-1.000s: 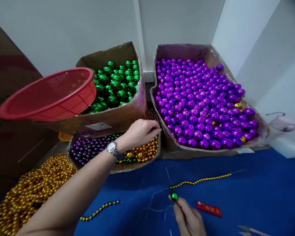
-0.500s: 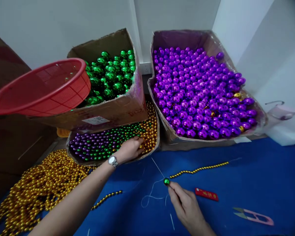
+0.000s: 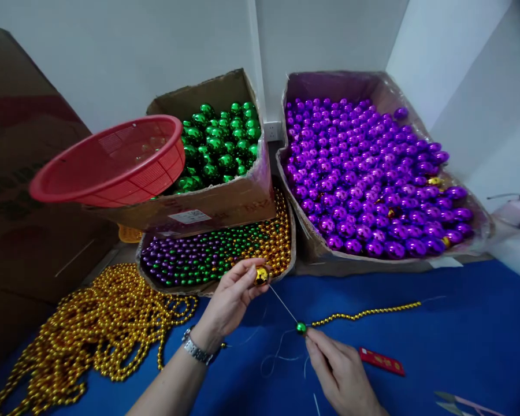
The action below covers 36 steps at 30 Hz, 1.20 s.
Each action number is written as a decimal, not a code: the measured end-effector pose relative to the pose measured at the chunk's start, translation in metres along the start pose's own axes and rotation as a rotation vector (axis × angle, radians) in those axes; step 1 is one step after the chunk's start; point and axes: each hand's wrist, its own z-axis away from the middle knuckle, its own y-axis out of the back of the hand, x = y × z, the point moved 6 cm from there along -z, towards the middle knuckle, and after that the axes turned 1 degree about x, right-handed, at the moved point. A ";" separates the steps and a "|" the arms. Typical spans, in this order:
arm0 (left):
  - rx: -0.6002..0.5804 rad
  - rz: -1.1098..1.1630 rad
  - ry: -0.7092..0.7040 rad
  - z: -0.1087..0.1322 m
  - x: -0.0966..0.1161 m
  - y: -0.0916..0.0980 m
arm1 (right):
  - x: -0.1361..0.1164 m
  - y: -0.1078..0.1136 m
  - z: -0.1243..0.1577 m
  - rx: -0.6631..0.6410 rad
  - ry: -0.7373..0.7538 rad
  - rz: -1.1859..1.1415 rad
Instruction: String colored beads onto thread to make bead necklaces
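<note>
In the head view my left hand [image 3: 231, 297] pinches a shiny gold bead [image 3: 261, 275] between thumb and fingers, just in front of the low box of small beads [image 3: 216, 245]. My right hand [image 3: 340, 370] is closed around the near end of a thin needle [image 3: 283, 301]. A green bead [image 3: 301, 328] sits on that needle at my right fingertips. The needle's far tip meets the gold bead; I cannot tell if it has entered the hole. White thread [image 3: 279, 356] loops on the blue surface under the needle. A short gold bead strand [image 3: 368, 314] lies beyond my right hand.
A box of large green beads [image 3: 216, 141] carries a tilted red basket [image 3: 112, 167]. Right of it stands a box of purple beads [image 3: 351, 185]. Gold bead strands [image 3: 112, 323] heap at left. A red packet [image 3: 381, 361] and thread snips [image 3: 463, 403] lie at right.
My left hand has come out of the low bead box, moving toward me with a gold bead up to the needle's tip. My right hand keeps its grip. The view has shifted slightly.
</note>
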 end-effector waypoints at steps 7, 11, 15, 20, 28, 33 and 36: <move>-0.024 -0.062 -0.040 0.006 0.000 0.000 | 0.004 -0.002 0.002 0.017 0.031 0.079; -0.048 -0.215 -0.130 0.014 0.006 -0.008 | 0.005 -0.002 0.001 0.037 0.065 0.178; -0.091 -0.245 -0.161 0.023 0.003 -0.020 | 0.004 -0.002 0.000 0.054 0.085 0.195; -0.066 -0.122 -0.142 0.027 -0.009 -0.020 | 0.007 -0.003 0.002 0.054 0.069 0.114; -0.099 -0.168 -0.173 0.036 -0.009 -0.024 | 0.015 -0.007 0.008 0.061 0.058 0.112; -0.135 -0.188 -0.138 0.039 -0.019 -0.028 | 0.014 -0.010 0.006 0.038 0.039 0.075; -0.147 -0.185 -0.107 0.038 -0.027 -0.029 | 0.016 -0.013 0.005 -0.008 -0.036 0.036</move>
